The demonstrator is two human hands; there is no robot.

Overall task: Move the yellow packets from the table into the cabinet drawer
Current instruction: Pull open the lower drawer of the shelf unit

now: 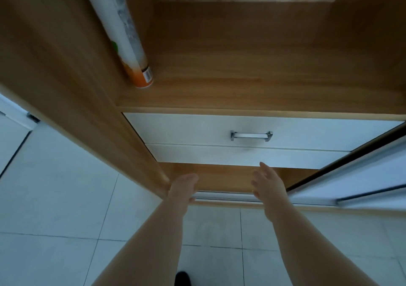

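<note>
A wooden cabinet (pixel 252 70) fills the view, with two white drawer fronts under its shelf. The upper drawer (pixel 186 129) is closed and carries a metal handle (pixel 251 135). The lower drawer (pixel 219 156) is closed too, and no handle shows on it. My left hand (pixel 182 186) reaches forward just below the lower drawer, fingers straight, holding nothing. My right hand (pixel 267 182) is stretched out beside it, fingers spread, its fingertips near the lower drawer's bottom edge. No yellow packets and no table are in view.
A tall spray can (pixel 125 35) with a blue cap stands at the left of the cabinet shelf. A sliding door (pixel 351 180) with metal rails stands at the right. White floor tiles (pixel 66 208) lie below. A dark shoe tip (pixel 182 278) shows at the bottom.
</note>
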